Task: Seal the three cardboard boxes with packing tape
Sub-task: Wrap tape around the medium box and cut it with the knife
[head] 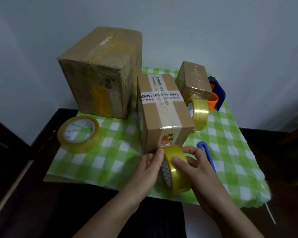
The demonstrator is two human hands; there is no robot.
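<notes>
Well, all three boxes are shut, so what is inside them cannot be seen. The big box [101, 71] stands at the back left, wound in yellowish tape. The middle box [163, 114] stands just in front and to the right of it. White printed strips cross on its top, and a clear strip runs down its near face. The small box [193, 79] sits behind that one on the right, glossy with clear tape. They stand on a green checked cloth [110, 152] spread over a dark tabletop [41, 186].

Both hands are low at the near face of the middle box, on a yellow roll [176, 170] held on edge. The top of the roll meets the crumpled end of the clear strip there. The right hand [201, 170] grips the roll, thumb laid flat across the outer band and fingers [190, 150] curled over the far side. The left hand [144, 169] comes in from the left with its thumb tip up where roll and box meet. Its other digits are hidden against the roll's side, so I cannot tell whether they clamp anything.

A flat roll [79, 133] lies at the cloth's left edge. An upright roll [199, 114] stands between the middle and small boxes. A blue and orange dispenser [217, 93] sits just right of the small box. A blue tool [206, 155] lies on the cloth, partly hidden by the right hand.
</notes>
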